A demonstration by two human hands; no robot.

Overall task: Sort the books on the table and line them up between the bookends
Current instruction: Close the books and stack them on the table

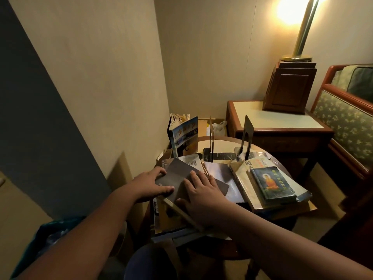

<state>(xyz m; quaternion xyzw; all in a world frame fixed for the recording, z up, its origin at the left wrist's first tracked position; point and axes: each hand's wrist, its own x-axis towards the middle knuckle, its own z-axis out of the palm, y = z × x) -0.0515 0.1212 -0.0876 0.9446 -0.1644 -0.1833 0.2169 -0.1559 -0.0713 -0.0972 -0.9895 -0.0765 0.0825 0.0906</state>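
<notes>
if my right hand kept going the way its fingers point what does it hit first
Sliding off the dark grey book it rests on, the right hand would likely first meet the flat barcode book, then the upright book behind; depth is uncertain.

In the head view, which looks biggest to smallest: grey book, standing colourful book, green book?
1. grey book, also nearest the camera.
2. standing colourful book and green book: look about alike, so unranked.
</notes>
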